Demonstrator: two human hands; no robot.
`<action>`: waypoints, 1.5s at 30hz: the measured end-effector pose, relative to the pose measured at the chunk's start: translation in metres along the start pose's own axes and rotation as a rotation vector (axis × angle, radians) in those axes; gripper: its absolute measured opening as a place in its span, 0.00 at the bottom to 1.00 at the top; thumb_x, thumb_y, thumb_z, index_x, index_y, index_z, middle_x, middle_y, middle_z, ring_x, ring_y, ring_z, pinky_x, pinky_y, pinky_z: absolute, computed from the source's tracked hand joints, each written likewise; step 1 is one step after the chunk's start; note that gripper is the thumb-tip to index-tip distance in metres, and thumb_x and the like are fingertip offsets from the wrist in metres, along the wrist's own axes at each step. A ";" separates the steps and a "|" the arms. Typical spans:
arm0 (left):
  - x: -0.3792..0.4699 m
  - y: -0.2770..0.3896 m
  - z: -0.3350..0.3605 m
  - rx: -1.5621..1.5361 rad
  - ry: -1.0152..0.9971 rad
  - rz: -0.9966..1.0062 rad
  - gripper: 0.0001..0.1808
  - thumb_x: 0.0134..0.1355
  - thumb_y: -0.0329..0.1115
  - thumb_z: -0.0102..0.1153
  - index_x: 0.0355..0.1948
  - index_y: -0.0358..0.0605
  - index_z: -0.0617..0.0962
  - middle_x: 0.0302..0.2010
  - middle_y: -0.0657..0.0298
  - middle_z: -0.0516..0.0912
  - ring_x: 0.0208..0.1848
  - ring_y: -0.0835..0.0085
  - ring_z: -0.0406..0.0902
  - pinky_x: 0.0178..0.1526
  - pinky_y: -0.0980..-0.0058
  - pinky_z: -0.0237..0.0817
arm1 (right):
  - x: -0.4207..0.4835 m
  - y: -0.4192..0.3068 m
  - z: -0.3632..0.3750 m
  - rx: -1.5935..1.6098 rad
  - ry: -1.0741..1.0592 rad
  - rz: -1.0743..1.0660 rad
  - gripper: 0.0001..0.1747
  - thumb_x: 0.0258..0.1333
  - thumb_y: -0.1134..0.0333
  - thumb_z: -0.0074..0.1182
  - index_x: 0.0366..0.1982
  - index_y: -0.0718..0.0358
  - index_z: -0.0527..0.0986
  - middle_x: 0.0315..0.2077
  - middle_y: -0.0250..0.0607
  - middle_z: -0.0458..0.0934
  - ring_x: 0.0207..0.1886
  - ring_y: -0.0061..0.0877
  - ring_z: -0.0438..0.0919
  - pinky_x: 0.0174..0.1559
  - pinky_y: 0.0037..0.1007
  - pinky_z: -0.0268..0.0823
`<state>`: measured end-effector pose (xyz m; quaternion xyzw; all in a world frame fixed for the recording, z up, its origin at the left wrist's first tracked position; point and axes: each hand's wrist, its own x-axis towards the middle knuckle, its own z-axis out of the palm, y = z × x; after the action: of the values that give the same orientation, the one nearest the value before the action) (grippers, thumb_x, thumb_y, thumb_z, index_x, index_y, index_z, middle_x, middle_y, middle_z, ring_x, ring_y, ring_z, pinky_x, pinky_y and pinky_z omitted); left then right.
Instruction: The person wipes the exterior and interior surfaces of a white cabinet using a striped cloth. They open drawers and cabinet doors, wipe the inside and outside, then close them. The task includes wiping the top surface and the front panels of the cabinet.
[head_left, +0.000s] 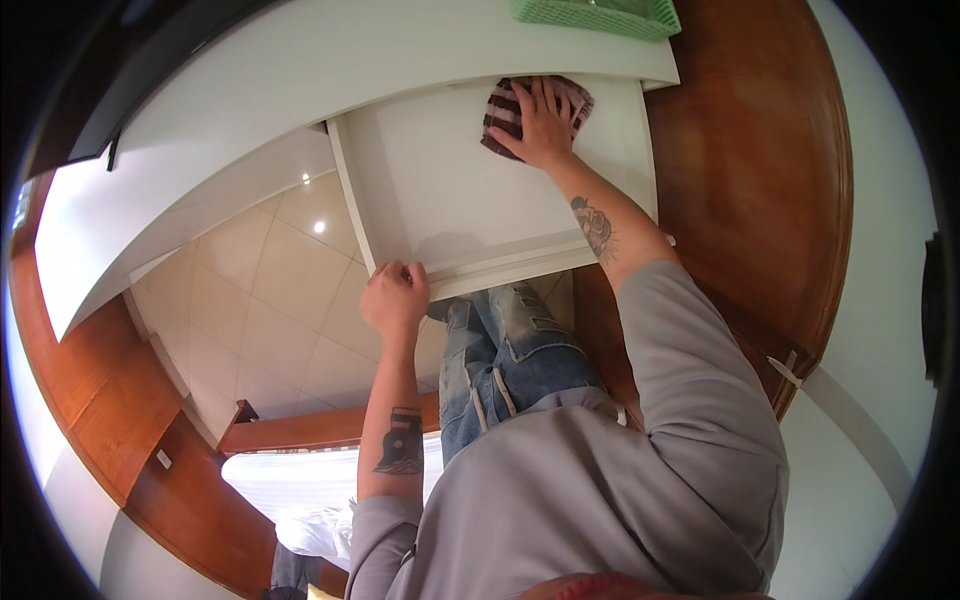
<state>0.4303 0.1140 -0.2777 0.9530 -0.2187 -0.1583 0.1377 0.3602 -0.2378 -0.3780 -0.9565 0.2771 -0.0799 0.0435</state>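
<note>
A white drawer (465, 195) is pulled out of a white cabinet in front of me. At its front left corner, my left hand (394, 296) has its fingers curled over the drawer's edge. My right hand (544, 124) reaches to the back of the drawer and holds a dark-brown and pale-pink striped cloth (504, 112) against the drawer bottom. The fingers are spread over the cloth, hiding part of it. A faint shadow falls on the drawer bottom near the front panel.
The white cabinet top (360, 56) carries a green woven basket (600, 19). A brown wooden panel (750, 150) stands close on the right. Beige floor tiles (285, 300) show at left, and a wooden-framed bed with white bedding (300, 480) is behind me.
</note>
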 end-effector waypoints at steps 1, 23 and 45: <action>-0.001 0.000 -0.001 0.009 -0.009 -0.006 0.15 0.58 0.42 0.57 0.19 0.46 0.80 0.26 0.60 0.84 0.28 0.53 0.82 0.28 0.57 0.70 | -0.005 0.010 0.002 0.051 0.044 -0.074 0.47 0.63 0.33 0.55 0.71 0.58 0.66 0.74 0.57 0.60 0.80 0.48 0.52 0.75 0.58 0.43; -0.003 -0.004 0.000 0.050 -0.036 -0.010 0.16 0.57 0.43 0.56 0.18 0.47 0.80 0.25 0.59 0.84 0.29 0.53 0.82 0.28 0.58 0.70 | -0.110 0.114 -0.074 0.133 -0.405 0.090 0.23 0.52 0.74 0.68 0.51 0.52 0.79 0.48 0.43 0.75 0.54 0.47 0.75 0.55 0.44 0.71; 0.006 0.000 -0.007 0.103 -0.103 -0.003 0.18 0.60 0.48 0.55 0.26 0.48 0.87 0.31 0.57 0.88 0.33 0.51 0.86 0.35 0.53 0.76 | -0.066 -0.217 0.019 0.582 -0.364 -0.469 0.11 0.42 0.70 0.67 0.33 0.56 0.86 0.37 0.41 0.82 0.49 0.40 0.82 0.51 0.43 0.74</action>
<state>0.4384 0.1125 -0.2727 0.9497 -0.2320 -0.1958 0.0766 0.4224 -0.0193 -0.3779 -0.9400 0.0051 0.0075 0.3411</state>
